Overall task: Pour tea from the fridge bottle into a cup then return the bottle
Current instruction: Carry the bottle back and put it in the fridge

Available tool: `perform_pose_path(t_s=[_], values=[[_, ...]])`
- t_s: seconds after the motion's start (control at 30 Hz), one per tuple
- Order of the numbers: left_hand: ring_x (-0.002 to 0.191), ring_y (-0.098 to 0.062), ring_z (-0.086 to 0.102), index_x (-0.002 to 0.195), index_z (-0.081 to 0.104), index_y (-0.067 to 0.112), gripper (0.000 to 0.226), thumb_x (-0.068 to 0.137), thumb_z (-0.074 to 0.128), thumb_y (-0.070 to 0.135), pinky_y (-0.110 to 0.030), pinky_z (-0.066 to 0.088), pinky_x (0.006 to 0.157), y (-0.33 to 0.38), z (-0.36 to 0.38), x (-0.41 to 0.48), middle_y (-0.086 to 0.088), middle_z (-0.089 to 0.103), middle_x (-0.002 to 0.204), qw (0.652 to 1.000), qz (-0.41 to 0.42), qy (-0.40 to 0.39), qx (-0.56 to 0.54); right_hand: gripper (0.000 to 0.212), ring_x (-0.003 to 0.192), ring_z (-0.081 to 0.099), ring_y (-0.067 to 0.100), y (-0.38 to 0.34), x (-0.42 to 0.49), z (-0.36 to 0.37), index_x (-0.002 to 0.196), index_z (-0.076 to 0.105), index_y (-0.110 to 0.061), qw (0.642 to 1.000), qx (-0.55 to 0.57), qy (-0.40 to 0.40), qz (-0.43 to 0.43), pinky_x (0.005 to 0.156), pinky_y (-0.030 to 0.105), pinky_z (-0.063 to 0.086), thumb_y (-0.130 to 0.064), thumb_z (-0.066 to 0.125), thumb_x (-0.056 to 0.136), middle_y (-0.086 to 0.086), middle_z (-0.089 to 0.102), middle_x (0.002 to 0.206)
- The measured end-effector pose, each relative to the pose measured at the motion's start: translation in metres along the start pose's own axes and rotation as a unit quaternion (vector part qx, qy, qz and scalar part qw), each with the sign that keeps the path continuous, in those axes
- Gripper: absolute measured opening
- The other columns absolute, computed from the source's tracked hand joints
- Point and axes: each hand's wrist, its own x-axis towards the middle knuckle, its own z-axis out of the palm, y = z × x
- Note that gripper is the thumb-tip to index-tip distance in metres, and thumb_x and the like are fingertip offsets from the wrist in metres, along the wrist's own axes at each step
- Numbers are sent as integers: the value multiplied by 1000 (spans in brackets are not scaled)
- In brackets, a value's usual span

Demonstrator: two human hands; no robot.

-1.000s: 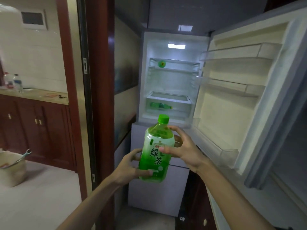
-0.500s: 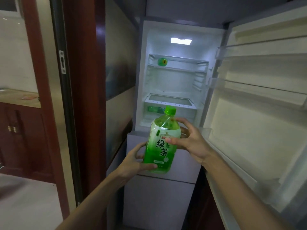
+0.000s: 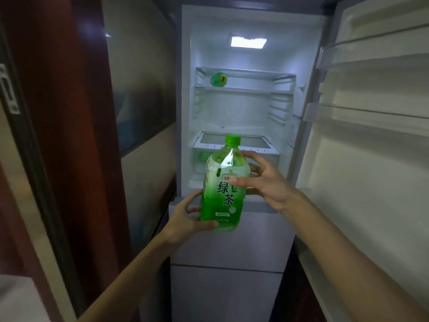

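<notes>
I hold a green tea bottle (image 3: 224,189) upright in front of the open fridge (image 3: 243,108). Its green cap is on and the tea fills roughly the lower half. My left hand (image 3: 185,216) grips the bottle's base from the left. My right hand (image 3: 262,180) grips its shoulder from the right, thumb across the label. The bottle is level with the bottom of the lit fridge compartment. No cup is in view.
The fridge door (image 3: 371,135) stands open on the right, with bare door shelves. Another green bottle (image 3: 218,79) lies on the top shelf; something green shows in the drawer (image 3: 204,155). A dark red door frame (image 3: 76,135) stands at left. Closed freezer drawers (image 3: 227,263) sit below.
I have stepped closer to the fridge, which now fills the view. The kitchen counter at left has dropped out of sight. Both hands keep the same hold on the bottle.
</notes>
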Motion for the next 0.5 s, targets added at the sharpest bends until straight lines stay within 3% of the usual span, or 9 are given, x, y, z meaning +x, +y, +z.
perform_pose_path(t_s=[0.27,0.4,0.5], values=[[101,-26,71,141,48,24,90,65,84,-10,-31,61,73,-9,0,96,-18,63,120,999,21,39,12,74,102,70,29,16,94,-42,127,59,-21,1000,2,-14,-13,83,52,59,-5,84,60,10,68,112],[96,-21,72,130,53,34,84,64,85,-6,-31,61,70,-5,1,151,-14,66,117,998,27,50,10,75,100,71,27,19,142,-65,123,61,-25,1000,6,-8,-20,78,49,60,-9,86,55,9,70,112],[92,-17,74,135,54,26,84,65,84,-8,-31,60,70,-5,3,189,-18,67,116,998,34,50,1,77,100,71,29,20,175,-82,125,60,-24,1000,-1,-7,-20,79,52,59,-10,88,54,11,70,114]])
